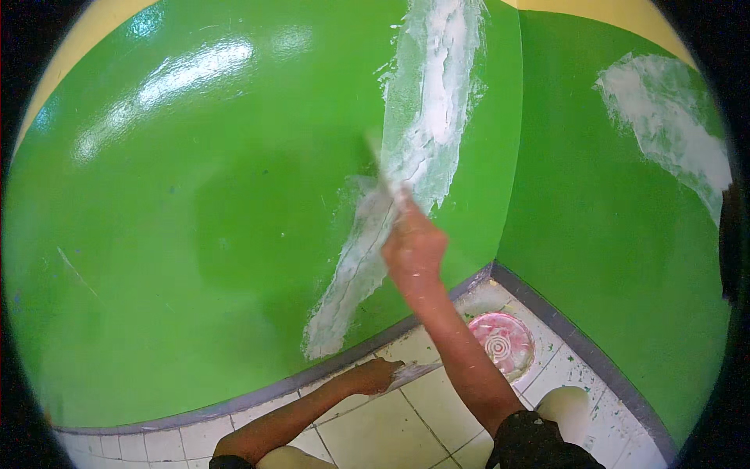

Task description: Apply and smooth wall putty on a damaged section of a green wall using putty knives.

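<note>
Right hand raised at green wall, fingers clamped on putty knife, blade blurred against white filler streak. Knife likely light, stiff, thin-edged; best held by handle. Left hand low, fingers closed on flat filler-smeared blade above tiled floor.

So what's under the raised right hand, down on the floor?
A round pink tub with white residue stands on the tiled floor in the corner; the right hand's forearm covers its left edge.
</note>
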